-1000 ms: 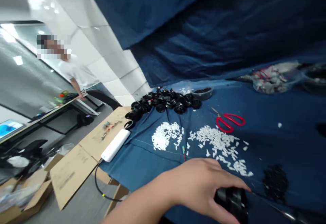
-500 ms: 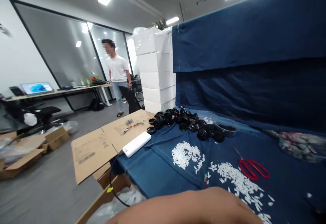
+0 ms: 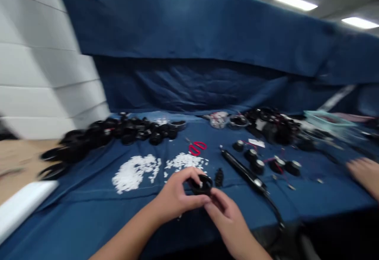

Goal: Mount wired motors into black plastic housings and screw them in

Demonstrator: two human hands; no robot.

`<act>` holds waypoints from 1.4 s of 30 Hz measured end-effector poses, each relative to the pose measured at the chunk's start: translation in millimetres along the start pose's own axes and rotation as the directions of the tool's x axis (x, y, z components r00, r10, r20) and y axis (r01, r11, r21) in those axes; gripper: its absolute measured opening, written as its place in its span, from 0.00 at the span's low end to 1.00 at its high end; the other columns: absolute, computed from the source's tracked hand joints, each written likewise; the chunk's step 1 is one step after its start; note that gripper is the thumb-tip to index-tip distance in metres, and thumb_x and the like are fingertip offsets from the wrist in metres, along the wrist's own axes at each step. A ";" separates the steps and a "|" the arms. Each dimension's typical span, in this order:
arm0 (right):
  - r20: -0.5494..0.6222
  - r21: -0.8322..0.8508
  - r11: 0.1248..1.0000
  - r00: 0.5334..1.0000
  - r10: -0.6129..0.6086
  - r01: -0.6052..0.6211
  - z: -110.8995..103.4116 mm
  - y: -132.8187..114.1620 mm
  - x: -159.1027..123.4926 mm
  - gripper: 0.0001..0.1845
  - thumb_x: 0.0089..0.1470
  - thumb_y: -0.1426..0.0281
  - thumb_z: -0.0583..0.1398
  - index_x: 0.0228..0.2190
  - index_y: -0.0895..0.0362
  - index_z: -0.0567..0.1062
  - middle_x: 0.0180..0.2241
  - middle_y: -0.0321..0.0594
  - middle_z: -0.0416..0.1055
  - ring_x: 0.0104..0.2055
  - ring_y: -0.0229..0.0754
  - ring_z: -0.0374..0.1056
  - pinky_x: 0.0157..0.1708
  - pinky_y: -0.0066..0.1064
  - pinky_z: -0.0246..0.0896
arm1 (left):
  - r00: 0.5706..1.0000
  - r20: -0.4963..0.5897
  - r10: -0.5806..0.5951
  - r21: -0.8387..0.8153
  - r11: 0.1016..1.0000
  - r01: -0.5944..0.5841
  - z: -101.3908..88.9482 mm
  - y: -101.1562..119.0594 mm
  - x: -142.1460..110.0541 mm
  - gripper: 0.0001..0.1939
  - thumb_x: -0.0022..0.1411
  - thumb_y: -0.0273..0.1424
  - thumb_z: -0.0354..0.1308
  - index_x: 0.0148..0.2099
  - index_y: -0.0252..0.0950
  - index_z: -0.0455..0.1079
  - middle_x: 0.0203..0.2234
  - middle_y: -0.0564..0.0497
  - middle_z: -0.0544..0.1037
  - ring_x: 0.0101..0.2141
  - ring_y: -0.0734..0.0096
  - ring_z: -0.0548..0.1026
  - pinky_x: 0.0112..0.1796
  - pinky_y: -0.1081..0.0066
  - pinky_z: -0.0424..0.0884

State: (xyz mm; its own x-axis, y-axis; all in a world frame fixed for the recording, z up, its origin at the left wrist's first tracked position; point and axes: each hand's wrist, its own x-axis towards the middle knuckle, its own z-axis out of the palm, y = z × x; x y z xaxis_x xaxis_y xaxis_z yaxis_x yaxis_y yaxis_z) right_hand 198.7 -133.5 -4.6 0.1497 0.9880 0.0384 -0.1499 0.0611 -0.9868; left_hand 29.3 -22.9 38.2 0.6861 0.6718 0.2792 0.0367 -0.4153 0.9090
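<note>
My left hand (image 3: 174, 197) and my right hand (image 3: 225, 216) hold a black plastic ring (image 3: 203, 184) between them, just above the blue cloth (image 3: 89, 212). Their fingers cover part of its rim. Close beyond my hands lie a small dark ribbed piece (image 3: 219, 177) and two heaps of small white pieces (image 3: 133, 173). To the right of my right hand is a long black rod with a cable (image 3: 245, 171). Several short black cylinders (image 3: 257, 166) stand beyond it.
A long heap of black rings (image 3: 118, 131) lies along the far edge, near red scissors (image 3: 197, 148). Another person's hand (image 3: 365, 173) enters at the right edge. A teal tray (image 3: 328, 118) stands far right. Cardboard (image 3: 17, 161) and a white block (image 3: 23, 204) lie left.
The view has swung from tilted and leftward to level and rightward. Both my hands now show together, holding the black ring, where one hand showed low in the earlier frames.
</note>
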 end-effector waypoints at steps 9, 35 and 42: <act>-0.083 0.037 0.994 0.992 -0.097 0.100 4.1 -20.8 -7.6 0.28 0.48 0.44 0.72 0.37 0.53 0.77 0.32 0.40 0.77 0.34 0.46 0.74 0.36 0.35 0.71 | 0.976 0.216 -0.030 -0.264 0.960 0.088 1.9 -9.9 -2.4 0.33 0.53 0.57 0.74 0.50 0.41 0.72 0.62 0.38 0.73 0.61 0.42 0.73 0.61 0.46 0.68; -0.315 -0.947 0.143 0.746 -0.587 -0.288 -250.2 -101.2 2.2 0.23 0.66 0.56 0.55 0.48 0.60 0.79 0.52 0.55 0.77 0.57 0.59 0.72 0.63 0.51 0.63 | 0.946 0.292 -0.139 0.084 0.989 0.120 8.6 2.7 -0.1 0.10 0.71 0.37 0.57 0.51 0.43 0.74 0.45 0.51 0.79 0.44 0.64 0.76 0.46 0.66 0.72; -0.249 -0.691 0.718 0.903 -0.350 0.088 -90.1 -3.5 12.1 0.26 0.64 0.45 0.58 0.40 0.53 0.82 0.35 0.40 0.81 0.36 0.46 0.78 0.39 0.29 0.73 | 0.974 0.188 -0.130 0.089 0.989 0.115 16.4 -7.8 -5.8 0.07 0.66 0.36 0.62 0.43 0.40 0.78 0.35 0.53 0.80 0.38 0.70 0.78 0.42 0.72 0.73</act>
State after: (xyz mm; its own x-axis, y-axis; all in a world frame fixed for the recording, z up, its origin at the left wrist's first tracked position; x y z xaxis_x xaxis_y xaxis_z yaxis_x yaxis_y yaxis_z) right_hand 289.1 -134.5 -14.8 0.4308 0.8355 0.3412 0.5805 0.0329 -0.8136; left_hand 37.0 -33.6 24.5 0.7997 0.5927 0.0959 0.1796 -0.3885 0.9038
